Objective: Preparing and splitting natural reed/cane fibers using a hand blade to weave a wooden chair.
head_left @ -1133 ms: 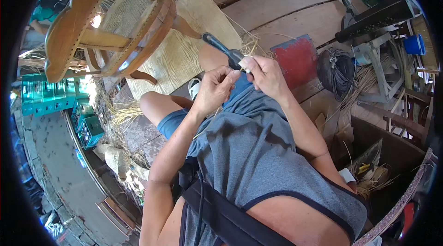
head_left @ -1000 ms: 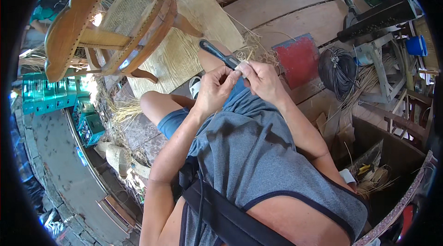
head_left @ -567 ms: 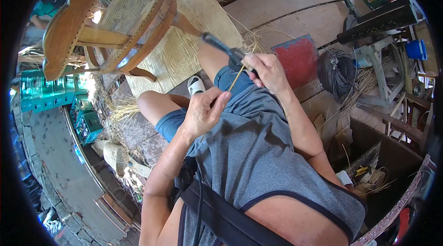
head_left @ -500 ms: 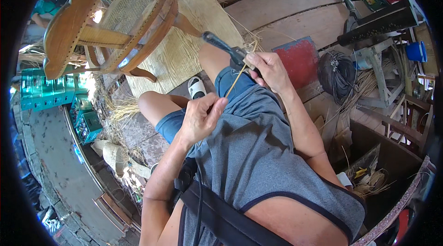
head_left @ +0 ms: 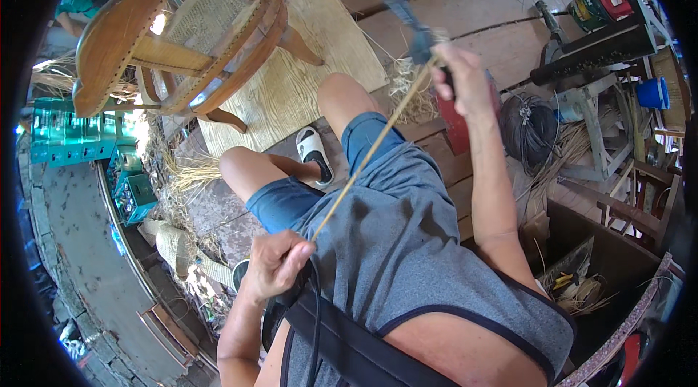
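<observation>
My left hand [head_left: 280, 263] is closed on the near end of a thin tan cane strip [head_left: 367, 154], low over my shirt. From there the strip runs taut, up and to the right, to my right hand [head_left: 465, 82]. That hand is closed round a dark long-handled tool [head_left: 418, 42], whose handle points up and left. Motion blurs both the tool and the right hand, so I cannot make out the tool's kind or how the strip passes by it.
A wooden chair with woven cane panels [head_left: 200, 27] lies tilted at upper left over a plywood sheet [head_left: 313, 60]. Green crates [head_left: 73, 129] stand at left. A dark wire coil [head_left: 534, 125] and a dark box [head_left: 611, 256] are at right. Pale shavings [head_left: 411, 89] litter the planks.
My hands have drawn apart. The left came down and left with the strip's end, while the right moved up and right with the tool. A much longer stretch of strip shows between them.
</observation>
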{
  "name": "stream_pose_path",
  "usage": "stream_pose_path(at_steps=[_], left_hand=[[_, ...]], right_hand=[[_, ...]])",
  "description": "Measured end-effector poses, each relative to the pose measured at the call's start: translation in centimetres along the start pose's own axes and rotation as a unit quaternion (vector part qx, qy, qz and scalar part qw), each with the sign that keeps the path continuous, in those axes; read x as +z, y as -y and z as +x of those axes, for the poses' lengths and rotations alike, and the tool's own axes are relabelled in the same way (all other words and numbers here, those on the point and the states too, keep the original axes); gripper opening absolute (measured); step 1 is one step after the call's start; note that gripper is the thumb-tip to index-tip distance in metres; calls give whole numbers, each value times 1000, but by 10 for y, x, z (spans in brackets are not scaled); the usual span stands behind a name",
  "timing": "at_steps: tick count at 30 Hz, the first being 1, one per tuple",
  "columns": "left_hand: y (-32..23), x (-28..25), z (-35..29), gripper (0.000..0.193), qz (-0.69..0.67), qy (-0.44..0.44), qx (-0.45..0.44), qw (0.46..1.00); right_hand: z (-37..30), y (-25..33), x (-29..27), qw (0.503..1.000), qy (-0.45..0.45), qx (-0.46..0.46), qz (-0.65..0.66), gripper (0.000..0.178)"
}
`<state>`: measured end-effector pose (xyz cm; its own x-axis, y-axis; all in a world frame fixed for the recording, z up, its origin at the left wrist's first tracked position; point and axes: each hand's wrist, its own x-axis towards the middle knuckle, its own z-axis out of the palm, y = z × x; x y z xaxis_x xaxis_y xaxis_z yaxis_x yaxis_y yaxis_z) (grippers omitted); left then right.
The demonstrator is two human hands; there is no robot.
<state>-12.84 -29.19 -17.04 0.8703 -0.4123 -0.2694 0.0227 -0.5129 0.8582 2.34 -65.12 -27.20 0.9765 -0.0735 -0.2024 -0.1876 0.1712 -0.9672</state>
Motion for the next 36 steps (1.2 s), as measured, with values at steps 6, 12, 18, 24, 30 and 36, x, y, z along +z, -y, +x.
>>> stream_pose_path(at_steps=[6, 12, 18, 24, 30, 36], left_hand=[[21, -28, 57, 40, 145, 128, 23, 981], [1, 52, 176, 43, -63, 14, 39, 997], [12, 71, 177, 34, -208, 42, -54, 976], [21, 76, 178, 33, -45, 3, 0, 999], [26, 78, 166, 30, 25, -36, 108, 993], [25, 71, 136, 30, 11, -34, 116, 993]], right_hand=[[-16, 9, 4, 995, -2, -47, -92, 35], [-56, -7, 50, 973, 19, -105, -203, 37], [-60, -29, 52, 977, 30, -76, -196, 34], [-65, -40, 59, 974, 49, -81, -205, 36], [-63, -48, 54, 988, 88, -11, -124, 37], [-52, -33, 42, 994, 74, 25, -74, 37]])
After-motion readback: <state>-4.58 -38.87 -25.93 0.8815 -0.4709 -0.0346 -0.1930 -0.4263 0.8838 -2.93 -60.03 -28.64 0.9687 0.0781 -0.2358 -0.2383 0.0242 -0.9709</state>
